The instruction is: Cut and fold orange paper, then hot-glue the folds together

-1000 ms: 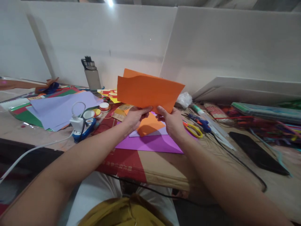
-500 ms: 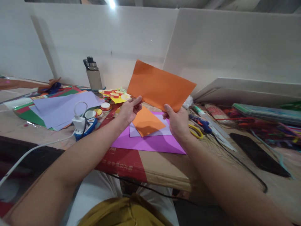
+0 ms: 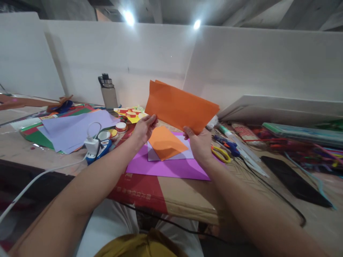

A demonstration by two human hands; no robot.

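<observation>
Held up over the table is a dark orange sheet of paper [image 3: 182,107], tilted down to the right, with a second edge showing along its top. My left hand [image 3: 145,127] pinches its lower left corner between thumb and fingers. Near the lower right corner, my right hand [image 3: 198,141] grips it with the thumb on the near face. Below lies a smaller, lighter orange piece of paper [image 3: 167,144]. It rests on a pale lilac sheet [image 3: 184,155], which lies on a larger purple sheet [image 3: 166,169].
Left are a power strip [image 3: 99,151], lilac papers [image 3: 72,130], ribbon rolls [image 3: 121,126] and a bottle [image 3: 109,94]. At right lie yellow-handled scissors [image 3: 222,155], a blue glue gun [image 3: 230,147], its black cord and a black phone [image 3: 294,180]. White boards stand behind.
The top of the orange sheet has come down, so it looks shorter and shows a doubled upper edge. Both hands keep their hold. The camera view has tipped slightly upward.
</observation>
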